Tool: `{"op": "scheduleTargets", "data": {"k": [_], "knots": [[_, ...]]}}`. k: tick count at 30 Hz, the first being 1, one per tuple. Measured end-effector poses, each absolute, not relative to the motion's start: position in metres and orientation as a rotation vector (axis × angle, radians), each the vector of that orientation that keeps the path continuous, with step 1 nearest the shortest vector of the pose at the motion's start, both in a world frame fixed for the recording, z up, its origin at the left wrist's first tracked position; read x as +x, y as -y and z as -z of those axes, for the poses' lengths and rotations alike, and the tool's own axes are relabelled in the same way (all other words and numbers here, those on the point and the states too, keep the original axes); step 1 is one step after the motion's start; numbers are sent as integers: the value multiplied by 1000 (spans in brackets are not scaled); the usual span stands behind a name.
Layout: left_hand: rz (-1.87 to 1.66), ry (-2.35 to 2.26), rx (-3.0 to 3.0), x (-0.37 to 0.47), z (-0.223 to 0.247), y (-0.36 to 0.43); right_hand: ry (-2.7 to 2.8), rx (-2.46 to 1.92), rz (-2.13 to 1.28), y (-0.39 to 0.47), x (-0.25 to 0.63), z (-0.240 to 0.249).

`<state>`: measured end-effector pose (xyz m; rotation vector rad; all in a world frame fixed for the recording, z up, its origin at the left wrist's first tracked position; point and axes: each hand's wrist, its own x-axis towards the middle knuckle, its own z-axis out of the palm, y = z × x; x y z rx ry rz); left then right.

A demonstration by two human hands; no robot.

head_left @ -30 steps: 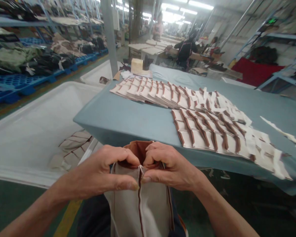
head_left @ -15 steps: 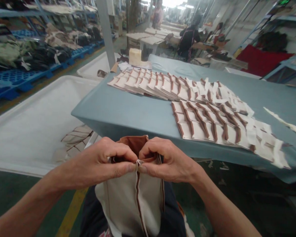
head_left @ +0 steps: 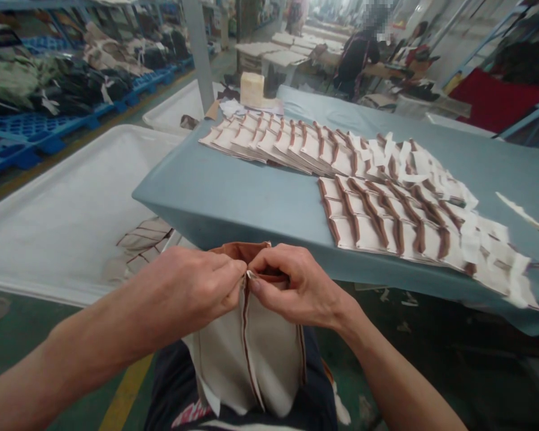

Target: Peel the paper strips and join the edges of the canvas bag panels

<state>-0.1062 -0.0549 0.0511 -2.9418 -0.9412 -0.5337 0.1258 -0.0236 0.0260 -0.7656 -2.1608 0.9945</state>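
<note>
Upright over my lap stands a cream fabric pouch [head_left: 269, 347] with a brown inside and dark brown piped seams, its mouth upward. My left hand [head_left: 202, 278] is closed on the top edge just left of the front seam, knuckles up, fingertips partly hidden. Right beside it, my right hand [head_left: 291, 284] pinches the same edge at the seam's top between thumb and forefinger. A small white bit shows at the right thumb tip. The two hands touch or nearly touch at the seam.
Ahead is a table with a blue-grey cover [head_left: 224, 191]. Overlapping cream pieces with brown edges [head_left: 377, 221] lie on it in rows. A white bin [head_left: 63, 203] holding some sewn pieces stands at left. A person [head_left: 357, 57] is beyond the table.
My left hand has rolled over, now knuckles up instead of thumb showing. Both hands and the pouch's top edge have risen slightly. The view has shifted a little.
</note>
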Motion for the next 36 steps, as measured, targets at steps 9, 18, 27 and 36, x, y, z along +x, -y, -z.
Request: {"op": "scheduleTargets", "data": {"k": [9, 18, 27, 36], "knots": [[763, 1210, -3016, -107, -43, 46, 2010, -817, -1166, 24, 118, -12], [1210, 1770, -3302, -97, -50, 49, 1997, -792, -1291, 26, 120, -22], [1204, 1791, -3318, -106, -44, 55, 2043, -809, -1241, 24, 118, -22], [1165, 1974, -3291, -103, -50, 59, 2095, -852, -1147, 23, 117, -23]]}}
